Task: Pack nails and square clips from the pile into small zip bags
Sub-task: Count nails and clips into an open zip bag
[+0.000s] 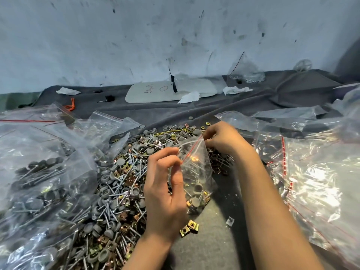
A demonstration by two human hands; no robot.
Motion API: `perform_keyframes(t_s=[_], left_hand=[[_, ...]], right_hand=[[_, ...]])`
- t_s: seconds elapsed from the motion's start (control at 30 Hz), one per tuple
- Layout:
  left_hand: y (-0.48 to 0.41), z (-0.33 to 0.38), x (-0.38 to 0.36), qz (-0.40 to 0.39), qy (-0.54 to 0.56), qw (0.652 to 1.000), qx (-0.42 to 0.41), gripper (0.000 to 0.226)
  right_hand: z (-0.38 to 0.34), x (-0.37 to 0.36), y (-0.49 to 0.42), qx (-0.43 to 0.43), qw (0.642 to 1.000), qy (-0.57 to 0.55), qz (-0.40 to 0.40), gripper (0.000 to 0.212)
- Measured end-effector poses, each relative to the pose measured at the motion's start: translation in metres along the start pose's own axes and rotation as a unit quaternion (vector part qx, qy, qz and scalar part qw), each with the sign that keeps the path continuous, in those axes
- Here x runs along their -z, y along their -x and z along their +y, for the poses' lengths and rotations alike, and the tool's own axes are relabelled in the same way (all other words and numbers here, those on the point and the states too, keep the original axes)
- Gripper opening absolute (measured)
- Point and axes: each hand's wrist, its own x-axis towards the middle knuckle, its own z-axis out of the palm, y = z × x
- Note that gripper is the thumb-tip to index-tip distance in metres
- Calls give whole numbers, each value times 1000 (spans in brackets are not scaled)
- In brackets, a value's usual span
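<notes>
Both ends of the slanting seal [191, 151] on the zip bag [196, 178] are pinched: my left hand [165, 188] lower, right hand [222, 137] higher.

Head-worn camera, looking forward-down, close above pile [120, 191]

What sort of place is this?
Probably a small hand-packing workbench: loose pile of silver nails, grey caps and brass square clips on a grey felt cover, filled clear zip bags beside it, scuffed white wall behind.
</notes>
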Motion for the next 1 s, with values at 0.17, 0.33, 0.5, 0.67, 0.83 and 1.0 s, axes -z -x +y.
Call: perform_keyframes(t_s=[0.17, 0.33, 0.5, 0.67, 0.83, 1.0], left_hand=[[-1, 1, 2, 2, -12, 1000, -7, 14], [-1, 0, 3, 0, -12, 1000, -27, 15], [-1, 1, 3, 8, -23, 999, -30, 12], [-1, 3, 2, 10, -17, 999, -28, 13], [-1, 3, 1, 5, -8, 1000, -5, 15], [-1, 2, 1, 8, -9, 1000, -8, 15]], right_hand=[[-25, 26, 20, 89, 986, -133, 38, 7], [-64, 56, 56, 226, 947, -204, -101, 12], [-72, 56, 64, 186, 974, -90, -91, 11], [-48, 52, 44, 79, 993, -59, 65, 2], [-24, 32, 27, -26, 999, -9, -31, 8], [-19, 13, 15, -37, 996, 40, -76, 12]])
